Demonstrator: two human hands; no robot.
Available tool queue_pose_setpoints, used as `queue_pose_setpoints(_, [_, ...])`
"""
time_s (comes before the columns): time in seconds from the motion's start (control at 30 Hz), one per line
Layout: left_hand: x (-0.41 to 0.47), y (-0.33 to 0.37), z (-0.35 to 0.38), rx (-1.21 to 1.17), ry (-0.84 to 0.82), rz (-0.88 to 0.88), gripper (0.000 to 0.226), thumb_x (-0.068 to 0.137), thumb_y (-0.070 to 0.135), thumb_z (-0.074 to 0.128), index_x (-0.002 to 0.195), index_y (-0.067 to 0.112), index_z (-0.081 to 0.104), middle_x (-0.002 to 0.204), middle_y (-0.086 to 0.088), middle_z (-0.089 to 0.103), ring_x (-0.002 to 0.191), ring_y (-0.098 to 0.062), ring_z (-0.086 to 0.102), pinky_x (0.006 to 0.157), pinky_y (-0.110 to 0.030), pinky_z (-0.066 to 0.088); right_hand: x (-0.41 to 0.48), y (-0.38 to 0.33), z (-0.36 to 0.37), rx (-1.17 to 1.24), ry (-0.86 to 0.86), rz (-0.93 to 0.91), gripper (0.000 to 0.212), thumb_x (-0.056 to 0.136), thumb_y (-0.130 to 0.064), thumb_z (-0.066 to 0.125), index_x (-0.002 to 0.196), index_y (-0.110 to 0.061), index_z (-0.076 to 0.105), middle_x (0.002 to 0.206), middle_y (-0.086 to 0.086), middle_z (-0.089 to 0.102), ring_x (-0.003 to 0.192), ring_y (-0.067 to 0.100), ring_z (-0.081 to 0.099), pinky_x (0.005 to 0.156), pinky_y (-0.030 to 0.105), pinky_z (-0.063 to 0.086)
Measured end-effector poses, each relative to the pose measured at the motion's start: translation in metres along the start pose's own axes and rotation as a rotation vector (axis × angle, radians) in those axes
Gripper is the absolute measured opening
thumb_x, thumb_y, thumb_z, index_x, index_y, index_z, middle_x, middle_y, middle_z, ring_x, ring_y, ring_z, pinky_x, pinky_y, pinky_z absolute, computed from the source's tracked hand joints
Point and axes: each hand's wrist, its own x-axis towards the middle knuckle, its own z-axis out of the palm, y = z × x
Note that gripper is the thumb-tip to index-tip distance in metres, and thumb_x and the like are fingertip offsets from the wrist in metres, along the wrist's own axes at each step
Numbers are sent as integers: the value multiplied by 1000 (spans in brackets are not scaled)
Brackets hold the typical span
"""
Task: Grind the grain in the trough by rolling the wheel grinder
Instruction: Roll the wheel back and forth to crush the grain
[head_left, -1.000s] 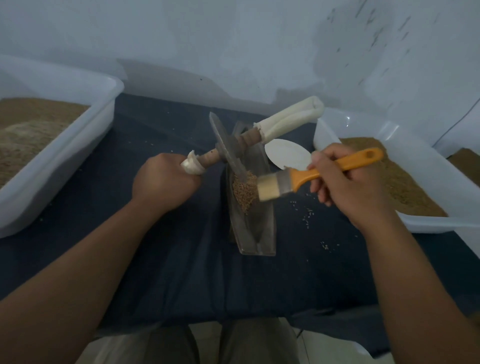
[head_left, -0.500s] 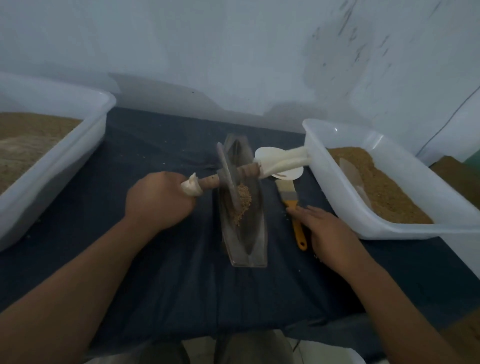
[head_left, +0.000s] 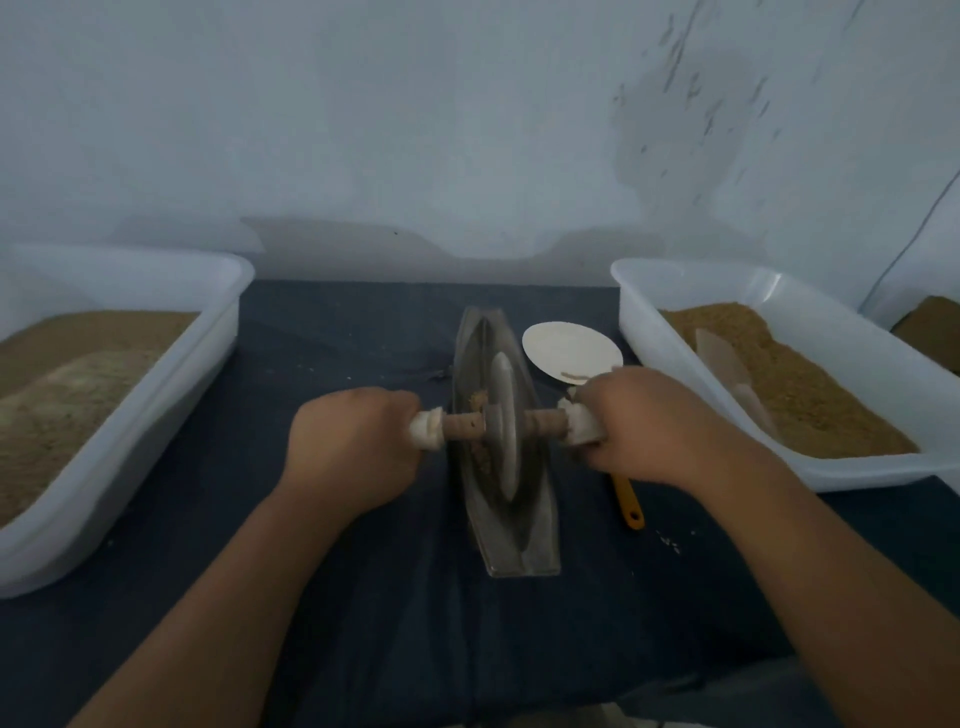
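Observation:
A narrow boat-shaped metal trough (head_left: 514, 545) lies lengthwise on the dark cloth in front of me. The wheel grinder (head_left: 503, 426), a grey metal disc on a wooden axle with white-wrapped ends, stands upright in the trough, its axle level across it. My left hand (head_left: 358, 447) is closed around the left handle end, and my right hand (head_left: 649, 426) is closed around the right one. A little brown grain (head_left: 480, 400) shows in the trough beside the wheel; the rest lies hidden under the disc.
A white tub of brown grain (head_left: 130, 415) sits at the left and another tub (head_left: 779, 467) at the right. A white scoop (head_left: 571, 351) lies behind my right hand. An orange brush handle (head_left: 628, 501) pokes out under my right wrist. Stray grains (head_left: 670, 543) dot the cloth.
My right hand put the brush down on the cloth and took hold of the right handle. The wheel went from tilted to upright in the trough, axle level.

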Motion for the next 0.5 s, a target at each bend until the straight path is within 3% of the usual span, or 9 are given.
queue_pose_setpoints(0.07, [1, -2, -1, -25, -82, -38, 29, 85, 52, 63, 69, 31, 51, 63, 13, 51, 58, -9, 53, 55, -28, 49, 5, 0, 13, -24, 77, 36, 24, 88, -51, 70, 78, -32, 60, 89, -12, 54, 74, 12, 59, 61, 31, 46])
queue_pose_setpoints(0.13, [8, -3, -1, -36, -216, -95, 27, 81, 56, 59, 71, 31, 56, 66, 13, 56, 60, -7, 54, 57, -28, 47, 14, 0, 23, -64, 157, 42, 24, 89, -52, 67, 79, -35, 53, 78, -12, 51, 62, 5, 49, 50, 27, 34])
queue_pose_setpoints(0.23, [39, -5, 0, 41, -379, -92, 28, 74, 55, 57, 72, 27, 59, 70, 11, 59, 63, -12, 57, 61, -31, 48, 42, 5, 32, -50, 158, 99, 31, 95, -49, 61, 74, -35, 43, 64, -11, 44, 57, 0, 36, 50, 26, 21])
queue_pose_setpoints(0.37, [93, -9, -1, 17, -431, 9, 30, 85, 45, 64, 66, 24, 53, 73, 4, 61, 69, -21, 59, 74, -40, 60, 83, 15, 36, -24, 127, 223, 31, 93, -45, 58, 67, -28, 53, 65, -8, 52, 60, 11, 48, 56, 30, 38])
queue_pose_setpoints(0.5, [102, -8, -9, 14, -503, 61, 35, 88, 48, 67, 68, 25, 53, 71, 8, 54, 75, -24, 59, 73, -36, 54, 88, 19, 37, -46, 88, 219, 30, 91, -46, 56, 66, -28, 55, 65, -8, 55, 58, 10, 48, 51, 27, 30])
